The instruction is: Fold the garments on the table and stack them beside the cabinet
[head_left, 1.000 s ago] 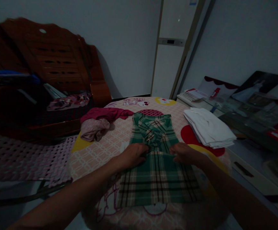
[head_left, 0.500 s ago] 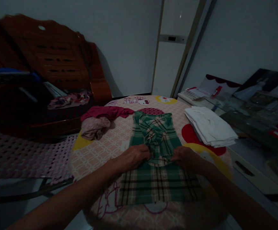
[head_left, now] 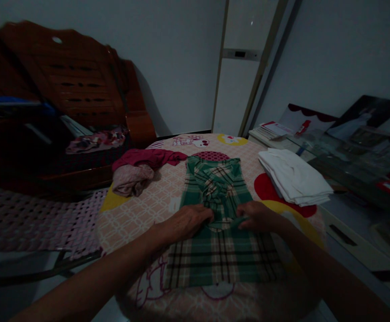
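Observation:
A green plaid shirt (head_left: 221, 259) lies on the round table, its lower part spread smooth and its middle bunched in folds. My left hand (head_left: 195, 219) rests at the left edge of the bunched part, fingers curled and closed on the cloth. On the other side, my right hand (head_left: 260, 217) pinches a fold of the same shirt and holds it slightly raised. The fingertips of my left hand are partly hidden in the fabric.
A patterned tablecloth (head_left: 161, 192) covers the table. Crumpled magenta and pinkish clothes (head_left: 134, 172) lie at the left, folded white clothes (head_left: 293, 176) at the right. Beyond stand a wooden bench (head_left: 77, 85), a woven seat (head_left: 47, 219) and a glass-topped cabinet (head_left: 342, 156).
My right hand has shifted slightly left and now lifts a fold of the shirt's edge. My left hand has moved slightly to the right.

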A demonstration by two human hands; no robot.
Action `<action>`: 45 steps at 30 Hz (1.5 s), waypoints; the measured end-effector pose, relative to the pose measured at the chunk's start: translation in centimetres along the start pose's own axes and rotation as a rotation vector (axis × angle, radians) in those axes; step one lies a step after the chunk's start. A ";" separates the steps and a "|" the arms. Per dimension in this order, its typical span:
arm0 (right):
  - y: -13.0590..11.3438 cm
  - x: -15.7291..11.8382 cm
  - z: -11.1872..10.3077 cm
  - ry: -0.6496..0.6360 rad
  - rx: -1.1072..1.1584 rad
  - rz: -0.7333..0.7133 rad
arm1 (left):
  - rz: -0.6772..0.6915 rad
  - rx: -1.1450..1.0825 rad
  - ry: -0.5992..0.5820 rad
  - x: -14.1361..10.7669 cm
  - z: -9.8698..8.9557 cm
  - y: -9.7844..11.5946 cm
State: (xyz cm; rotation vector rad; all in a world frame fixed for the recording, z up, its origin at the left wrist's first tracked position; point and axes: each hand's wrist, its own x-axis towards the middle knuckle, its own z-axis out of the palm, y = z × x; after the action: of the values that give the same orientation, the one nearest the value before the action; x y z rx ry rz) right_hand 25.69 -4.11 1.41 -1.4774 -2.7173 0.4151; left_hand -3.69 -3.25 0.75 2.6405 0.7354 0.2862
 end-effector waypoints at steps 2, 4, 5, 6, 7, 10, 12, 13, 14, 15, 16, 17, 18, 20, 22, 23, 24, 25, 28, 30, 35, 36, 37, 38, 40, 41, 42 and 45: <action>0.6 0.4 0.3 -0.002 -0.002 -0.016 | -0.044 -0.017 0.024 0.1 0.0 0.0; 0.6 0.7 0.5 0.001 -0.029 -0.030 | -0.066 -0.017 0.017 0.3 -0.1 0.0; 0.4 0.7 0.5 0.010 -0.046 -0.041 | -0.066 -0.014 -0.002 0.4 -0.2 0.0; 0.1 0.6 0.5 0.020 -0.067 -0.053 | -0.060 -0.009 -0.024 0.5 -0.3 0.1; -0.3 0.5 0.4 0.028 -0.092 -0.064 | -0.051 0.000 -0.045 0.6 -0.3 0.3; -1.7 0.0 0.0 -0.006 -0.163 -0.066 | -0.027 0.040 -0.074 0.7 -0.4 0.6; -2.3 -0.2 -0.3 -0.022 -0.163 -0.040 | -0.012 0.054 -0.076 0.6 -0.4 0.8; -2.5 -0.3 -0.5 -0.013 -0.149 -0.025 | -0.007 0.056 -0.074 0.6 -0.3 0.8; -2.6 -0.3 -0.6 0.003 -0.131 -0.012 | -0.004 0.058 -0.072 0.5 -0.3 0.8; -2.6 -0.2 -0.8 0.017 -0.117 -0.005 | -0.003 0.060 -0.070 0.5 -0.2 0.7; -2.6 -0.1 -0.8 0.026 -0.109 -0.005 | -0.003 0.062 -0.068 0.5 -0.2 0.7; -2.5 0.0 -0.9 0.028 -0.103 -0.011 | -0.002 0.063 -0.067 0.5 -0.1 0.6; -2.5 0.1 -0.9 0.024 -0.097 -0.021 | 0.001 0.060 -0.066 0.5 -0.1 0.6; -2.3 0.4 -0.8 0.011 -0.073 -0.049 | 0.010 0.048 -0.065 0.5 -0.1 0.5; -2.0 0.6 -0.6 0.003 -0.041 -0.076 | 0.014 0.041 -0.059 0.5 -0.2 0.6; -1.8 0.6 -0.5 0.002 -0.027 -0.082 | 0.013 0.041 -0.058 0.5 -0.2 0.6; -1.6 0.7 -0.3 0.005 -0.016 -0.083 | 0.011 0.044 -0.059 0.5 -0.2 0.6; -1.5 0.8 -0.2 0.009 -0.010 -0.081 | 0.007 0.049 -0.059 0.5 -0.1 0.6; -1.3 0.9 0.0 0.005 -0.009 -0.079 | -0.002 0.057 -0.060 0.6 -0.1 0.5; -1.6 0.8 0.0 -0.014 -0.030 -0.071 | -0.002 0.054 -0.055 0.5 0.0 0.5; -3.4 0.0 -0.7 -0.068 -0.157 -0.024 | 0.019 0.037 -0.038 0.4 0.0 0.5; -3.7 -0.2 -0.9 -0.079 -0.181 -0.019 | 0.021 0.035 -0.035 0.4 0.0 0.5; -4.0 -0.4 -1.1 -0.089 -0.198 -0.014 | 0.022 0.033 -0.032 0.4 0.1 0.4; -4.2 -0.7 -1.2 -0.098 -0.207 -0.010 | 0.023 0.030 -0.027 0.4 0.1 0.4; -4.5 -1.0 -1.4 -0.101 -0.204 -0.003 | 0.021 0.024 -0.017 0.4 0.2 0.2; -4.5 -1.2 -1.4 -0.093 -0.193 0.003 | 0.019 0.020 -0.013 0.4 0.3 0.1; -4.5 -1.3 -1.3 -0.078 -0.179 0.010 | 0.013 0.015 -0.011 0.4 0.4 0.0; -4.1 -1.6 -0.7 -0.023 -0.104 0.029 | -0.014 -0.005 -0.012 0.3 0.6 -0.2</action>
State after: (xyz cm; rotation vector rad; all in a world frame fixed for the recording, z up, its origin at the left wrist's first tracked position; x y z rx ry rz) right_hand 23.33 -7.38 3.21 -1.5470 -2.7785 0.2977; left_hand -3.40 -3.13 0.19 2.6292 0.7477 0.2676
